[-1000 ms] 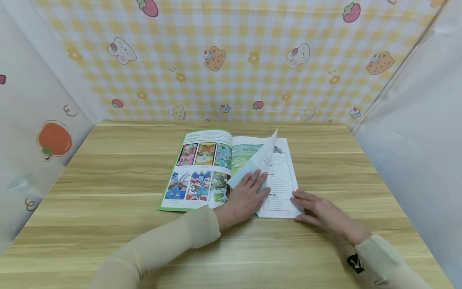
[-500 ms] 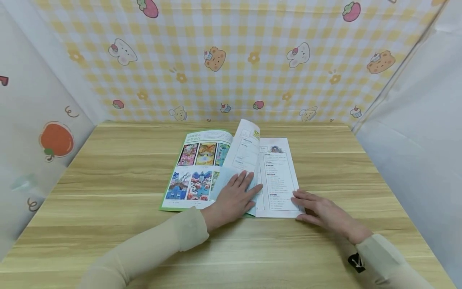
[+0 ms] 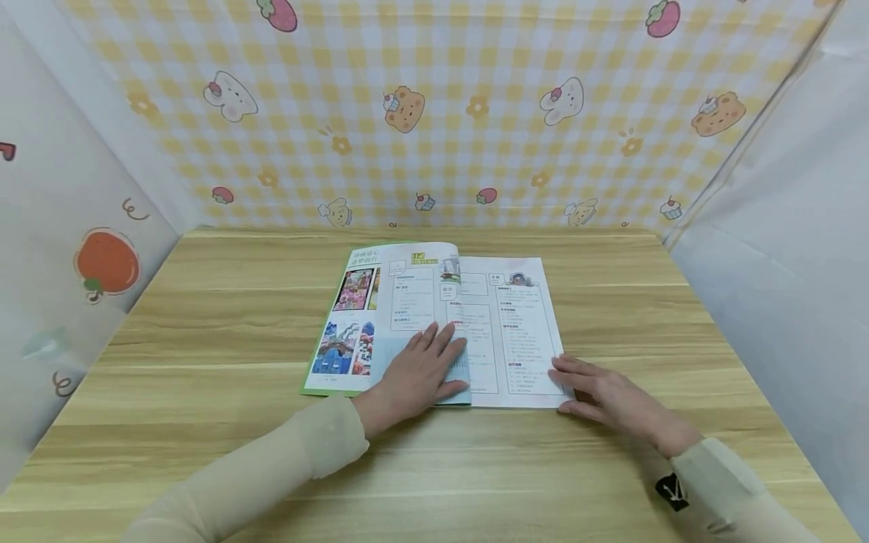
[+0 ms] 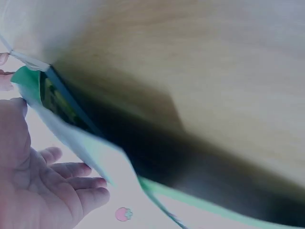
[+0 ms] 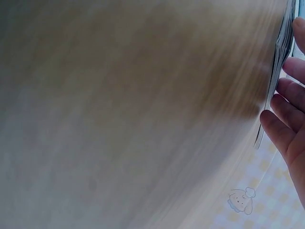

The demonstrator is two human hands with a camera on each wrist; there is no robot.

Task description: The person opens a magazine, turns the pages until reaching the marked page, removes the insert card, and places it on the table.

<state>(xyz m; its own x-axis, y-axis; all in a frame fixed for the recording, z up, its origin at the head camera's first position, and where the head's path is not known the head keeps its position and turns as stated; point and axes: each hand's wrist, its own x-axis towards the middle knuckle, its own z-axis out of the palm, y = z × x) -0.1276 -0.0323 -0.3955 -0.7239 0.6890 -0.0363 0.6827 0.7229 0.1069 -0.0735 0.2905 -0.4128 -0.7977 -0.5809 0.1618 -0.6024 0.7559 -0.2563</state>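
Note:
An open magazine (image 3: 529,339) lies on the wooden table in the head view, with small colour pictures on its left side and columns of print on its right. My left hand (image 3: 421,369) rests with extended fingers on a page (image 3: 414,302) that lies over much of the left side and curves up near the spine. In the left wrist view that hand (image 4: 43,191) is beside the lifted, bending sheet (image 4: 105,152). At the magazine's lower right corner, my right hand (image 3: 614,400) touches the edge, its fingers loosely extended. The right wrist view shows those fingers against the page edges (image 5: 279,62).
The wooden table (image 3: 204,332) reaches around the magazine on every side. Behind it hangs a yellow checked cloth (image 3: 441,151) with cartoon prints. Pale side walls (image 3: 787,226) stand left and right.
My left hand has moved left, bringing the raised page over from the right side onto the left, where it covers several pictures. My right hand has stayed at the lower right corner.

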